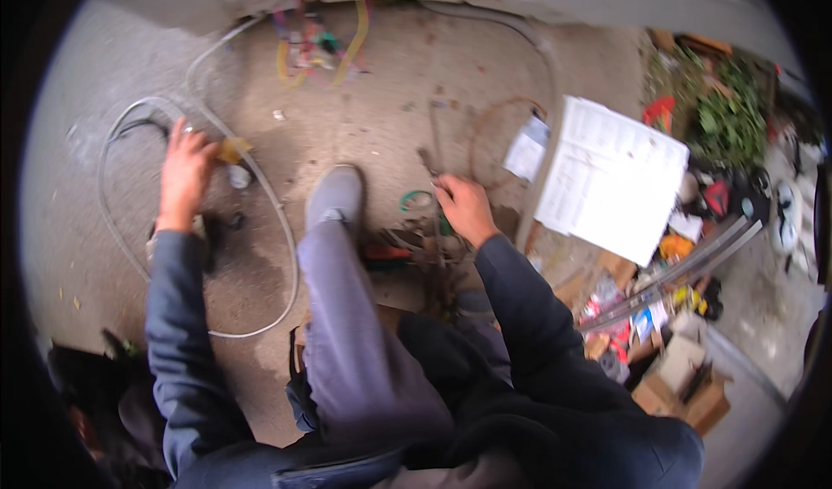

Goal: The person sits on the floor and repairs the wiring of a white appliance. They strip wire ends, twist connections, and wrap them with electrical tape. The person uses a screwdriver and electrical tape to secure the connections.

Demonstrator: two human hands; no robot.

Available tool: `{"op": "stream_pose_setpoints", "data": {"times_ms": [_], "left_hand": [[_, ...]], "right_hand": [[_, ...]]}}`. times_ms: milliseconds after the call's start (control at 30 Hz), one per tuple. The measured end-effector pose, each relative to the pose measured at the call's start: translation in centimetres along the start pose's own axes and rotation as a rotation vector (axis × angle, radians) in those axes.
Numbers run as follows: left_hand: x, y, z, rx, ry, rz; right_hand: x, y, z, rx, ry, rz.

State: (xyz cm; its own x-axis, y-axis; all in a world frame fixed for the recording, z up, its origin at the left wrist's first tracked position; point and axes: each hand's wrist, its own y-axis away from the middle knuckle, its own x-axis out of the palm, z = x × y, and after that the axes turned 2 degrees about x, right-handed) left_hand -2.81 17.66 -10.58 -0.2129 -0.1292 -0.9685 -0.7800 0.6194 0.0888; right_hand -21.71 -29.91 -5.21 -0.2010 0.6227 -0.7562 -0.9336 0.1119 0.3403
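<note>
My left hand [186,175] is over the floor at the left, inside a loop of grey cable [287,229]. Its index finger is stretched out and the others are slightly bent; it looks to hold nothing. Right beside its fingertips are a small yellow thing [232,149] and a crumpled whitish piece [239,177]. My right hand [465,210] is closed in front of my knees. From between its thumb and fingers sticks a thin tool with a dark tip [426,160], its kind blurred. A green ring, maybe a roll of tape [416,200], lies left of that hand.
Coloured wires [321,47] hang at the far side. Printed white sheets [612,177] lie at the right, by a thick grey hose [530,196]. Beyond are mixed small goods, an open cardboard box [685,385] and green leaves [732,116]. My shoe [334,196] stands mid-floor.
</note>
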Motion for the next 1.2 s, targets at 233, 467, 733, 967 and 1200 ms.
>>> {"op": "stream_pose_setpoints", "data": {"times_ms": [233, 467, 733, 967, 1200], "left_hand": [[-10.0, 2.1, 2.3, -0.321, 0.119, 0.12], [-19.7, 8.0, -2.1, -0.558, 0.205, 0.467], [-16.4, 8.1, -8.6, -0.552, 0.598, 0.544], [-12.6, 9.0, -8.0, -0.561, 0.62, 0.531], [-10.0, 9.0, -5.3, -0.572, 0.633, 0.571]], "right_hand": [[-6.0, 2.8, -13.6, 0.487, 0.075, -0.49], [-5.0, 11.3, -16.5, 0.751, 0.128, -0.137], [-1.1, 26.6, -19.4, 1.142, 0.316, -0.395], [-3.9, 31.7, -21.5, 1.329, 0.402, -0.346], [-4.8, 27.9, -30.5, 1.025, 0.347, -0.252]]}}
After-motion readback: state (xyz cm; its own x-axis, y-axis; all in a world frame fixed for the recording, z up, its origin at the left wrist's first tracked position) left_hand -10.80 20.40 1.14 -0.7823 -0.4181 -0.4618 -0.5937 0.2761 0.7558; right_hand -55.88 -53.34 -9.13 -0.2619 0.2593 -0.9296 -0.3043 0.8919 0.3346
